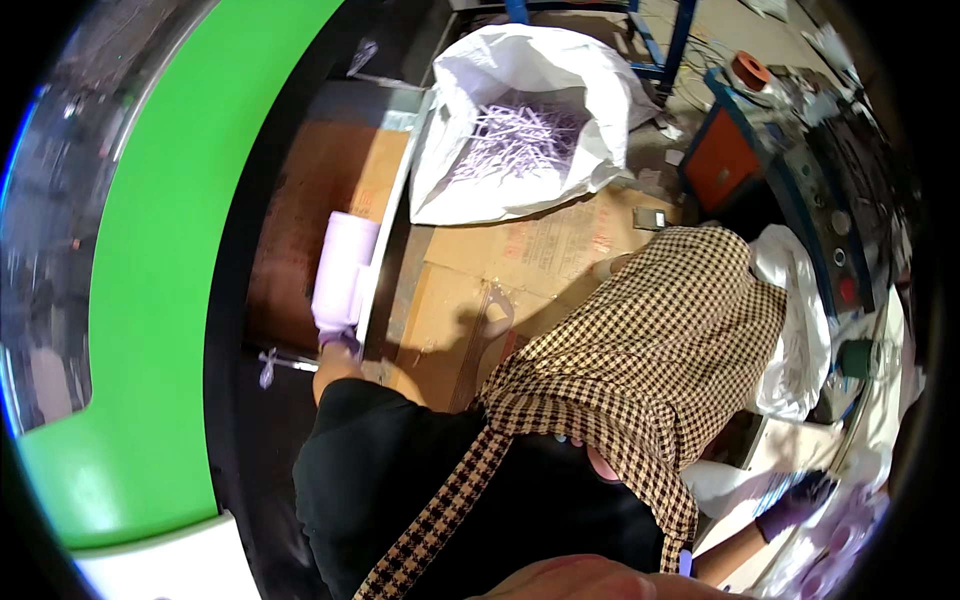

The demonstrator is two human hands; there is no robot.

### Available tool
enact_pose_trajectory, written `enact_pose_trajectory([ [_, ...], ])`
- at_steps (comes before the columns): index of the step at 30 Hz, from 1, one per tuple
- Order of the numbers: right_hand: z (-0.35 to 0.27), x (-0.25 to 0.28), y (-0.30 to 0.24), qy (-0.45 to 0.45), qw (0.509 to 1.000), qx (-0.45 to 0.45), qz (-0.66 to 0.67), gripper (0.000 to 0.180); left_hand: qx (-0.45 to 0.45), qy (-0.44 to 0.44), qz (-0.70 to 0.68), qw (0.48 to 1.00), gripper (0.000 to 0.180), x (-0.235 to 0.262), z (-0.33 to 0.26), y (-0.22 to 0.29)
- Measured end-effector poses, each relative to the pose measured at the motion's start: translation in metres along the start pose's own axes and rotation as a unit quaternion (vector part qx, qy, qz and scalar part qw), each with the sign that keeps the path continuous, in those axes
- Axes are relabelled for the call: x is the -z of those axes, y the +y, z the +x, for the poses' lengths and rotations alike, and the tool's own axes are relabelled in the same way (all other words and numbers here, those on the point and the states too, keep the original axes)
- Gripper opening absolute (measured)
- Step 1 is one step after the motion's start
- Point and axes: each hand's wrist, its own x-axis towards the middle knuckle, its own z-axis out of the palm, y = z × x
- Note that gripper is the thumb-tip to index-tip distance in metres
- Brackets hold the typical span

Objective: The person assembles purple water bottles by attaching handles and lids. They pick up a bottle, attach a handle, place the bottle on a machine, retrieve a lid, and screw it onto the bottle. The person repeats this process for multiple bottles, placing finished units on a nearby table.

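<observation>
In a long cardboard-lined tray (pixel 290 210) at the left lie smooth lilac plastic pieces (pixel 345 265), rounded and bottle-like, side by side. My left hand (pixel 340 340), in a purple glove, is at their near end with its fingers closed round the end of one piece; the fingertips are partly hidden. Far off at the lower right, my right hand (pixel 800 503), also gloved in purple, is over a clear plastic bag (pixel 770 570) beside more lilac pieces (pixel 845 540). Its fingers are dark and blurred, so what they hold does not show.
A large white sack (pixel 540 60) of thin lilac plastic scraps (pixel 520 140) stands beyond the tray. Flattened cardboard (pixel 450 320) covers the floor. A green and black machine (pixel 150 300) lines the left. A control box (pixel 830 220) with knobs stands at the right.
</observation>
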Motion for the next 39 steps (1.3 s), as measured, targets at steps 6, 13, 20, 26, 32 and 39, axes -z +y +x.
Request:
enact_pose_trajectory([
  [6,0.053,0.043,-0.080,-0.043,0.985,-0.150,0.074,0.030,0.089,-0.114,0.101,0.984,0.041,0.014,-0.009,0.033],
  [13,0.108,0.023,-0.131,0.010,0.917,-0.229,0.328,0.027,-0.603,-0.049,0.203,0.770,0.037,-0.117,-0.023,0.045],
  [20,0.177,0.072,-0.300,-0.050,0.685,-0.231,0.690,0.023,-0.880,-0.344,0.291,0.150,0.020,-0.220,-0.356,0.017],
  [26,0.252,0.151,-0.419,-0.241,0.517,-0.045,0.820,0.057,-0.651,-0.664,0.331,-0.159,0.029,-0.196,-0.560,-0.107],
  [32,0.256,0.117,-0.419,-0.174,0.644,-0.058,0.742,0.048,-0.527,-0.806,0.269,-0.021,0.049,-0.201,-0.571,-0.209],
  [39,0.229,0.115,-0.414,-0.106,0.597,-0.116,0.786,0.054,-0.715,-0.637,0.250,0.147,0.106,-0.151,-0.559,-0.285],
])
